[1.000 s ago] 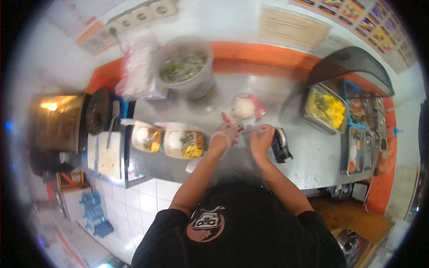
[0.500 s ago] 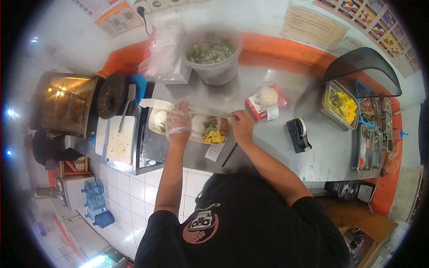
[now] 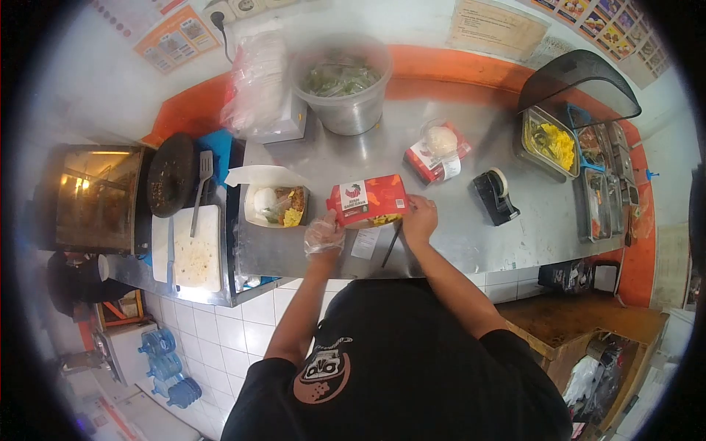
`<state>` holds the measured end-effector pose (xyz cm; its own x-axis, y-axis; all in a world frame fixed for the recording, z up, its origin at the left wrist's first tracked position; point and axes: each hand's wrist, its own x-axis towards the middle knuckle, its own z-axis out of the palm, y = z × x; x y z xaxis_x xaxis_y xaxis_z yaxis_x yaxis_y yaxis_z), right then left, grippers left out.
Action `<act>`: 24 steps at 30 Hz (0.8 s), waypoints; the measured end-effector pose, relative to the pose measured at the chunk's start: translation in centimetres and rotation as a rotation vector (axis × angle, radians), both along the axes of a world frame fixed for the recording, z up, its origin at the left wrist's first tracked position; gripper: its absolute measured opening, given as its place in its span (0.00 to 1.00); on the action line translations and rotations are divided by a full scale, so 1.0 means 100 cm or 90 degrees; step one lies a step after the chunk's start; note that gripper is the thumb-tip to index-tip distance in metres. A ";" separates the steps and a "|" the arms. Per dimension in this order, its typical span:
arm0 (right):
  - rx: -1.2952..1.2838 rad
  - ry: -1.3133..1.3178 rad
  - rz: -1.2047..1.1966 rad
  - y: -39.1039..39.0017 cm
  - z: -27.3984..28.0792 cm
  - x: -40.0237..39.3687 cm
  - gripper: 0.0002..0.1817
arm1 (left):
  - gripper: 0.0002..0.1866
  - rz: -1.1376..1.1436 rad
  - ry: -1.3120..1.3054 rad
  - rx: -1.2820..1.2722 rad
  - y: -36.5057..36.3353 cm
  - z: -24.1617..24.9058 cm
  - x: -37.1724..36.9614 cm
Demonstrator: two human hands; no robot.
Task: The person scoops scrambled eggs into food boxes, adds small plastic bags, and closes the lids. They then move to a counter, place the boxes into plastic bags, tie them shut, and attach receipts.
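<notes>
A red-printed takeaway food box (image 3: 371, 197) stands on the steel counter with its lid folded over, and yellow food shows along the front gap. My left hand (image 3: 325, 235), in a clear plastic glove, has its fingers closed on the box's left front corner. Bare, my right hand (image 3: 421, 220) pinches the right front corner. To the left, a second food box (image 3: 256, 219) has its lid up, showing white rice, yellow food and browned pieces. A paper receipt (image 3: 364, 244) and a thin black stick (image 3: 391, 248) lie in front of the red box.
Behind stands a plastic bucket (image 3: 344, 110) of bagged greens. A closed red box (image 3: 412, 163) carrying a round white-topped cup (image 3: 440, 140) and a tape dispenser (image 3: 493, 198) are to the right. Food trays (image 3: 548, 158) sit far right; a cutting board (image 3: 198, 257) is left.
The red-printed lid has come down over the right-hand food box. My left hand has moved right and toward me, onto its front corner; my right hand has shifted to the other corner.
</notes>
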<state>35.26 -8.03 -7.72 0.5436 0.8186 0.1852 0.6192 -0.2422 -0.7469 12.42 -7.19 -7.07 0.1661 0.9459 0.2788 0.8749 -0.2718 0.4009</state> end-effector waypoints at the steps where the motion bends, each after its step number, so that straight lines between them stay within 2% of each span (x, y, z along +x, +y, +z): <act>1: -0.037 0.002 -0.006 -0.001 -0.002 -0.007 0.09 | 0.15 0.027 -0.049 -0.082 0.001 -0.006 0.002; 2: -0.074 0.004 -0.011 0.000 -0.003 -0.011 0.09 | 0.15 0.027 -0.052 -0.080 0.002 -0.013 0.006; 3: -0.072 0.001 -0.008 0.003 -0.008 -0.013 0.09 | 0.16 0.107 -0.178 -0.124 0.003 -0.010 0.017; 4: 0.025 0.087 0.032 0.007 -0.012 -0.013 0.10 | 0.17 0.186 -0.304 -0.166 0.007 -0.008 0.022; 5: 0.123 0.173 0.072 0.010 -0.016 -0.012 0.12 | 0.17 0.188 -0.308 -0.163 0.014 -0.016 0.021; 6: 0.126 0.169 0.076 0.013 -0.012 -0.007 0.12 | 0.17 0.185 -0.405 -0.143 0.024 -0.035 0.021; 7: 0.038 0.188 0.107 0.013 -0.005 0.000 0.14 | 0.17 0.182 -0.503 -0.123 0.031 -0.035 0.023; 8: -0.050 0.207 0.138 0.015 0.002 0.007 0.16 | 0.17 0.183 -0.508 -0.119 0.036 -0.034 0.022; 10: -0.078 0.180 0.160 0.020 0.018 0.016 0.17 | 0.15 0.268 -0.288 -0.266 0.040 0.008 0.018; 14: -0.154 0.124 0.224 0.024 0.037 0.029 0.20 | 0.16 0.246 -0.325 -0.279 0.038 0.041 0.015; 18: -0.133 0.104 0.227 0.017 0.031 0.022 0.19 | 0.16 0.254 -0.324 -0.282 0.032 0.042 0.013; 20: -0.167 0.117 0.211 0.012 0.029 0.019 0.16 | 0.16 0.258 -0.321 -0.285 0.029 0.037 0.011; 21: -0.167 0.117 0.212 0.010 0.022 0.018 0.16 | 0.16 0.260 -0.274 -0.293 0.029 0.034 0.011; 23: -0.002 0.181 0.233 0.004 -0.003 0.020 0.16 | 0.18 0.263 -0.239 -0.308 0.026 0.029 0.011; 24: -0.003 0.181 0.232 0.002 -0.004 0.020 0.16 | 0.18 0.262 -0.238 -0.309 0.025 0.027 0.011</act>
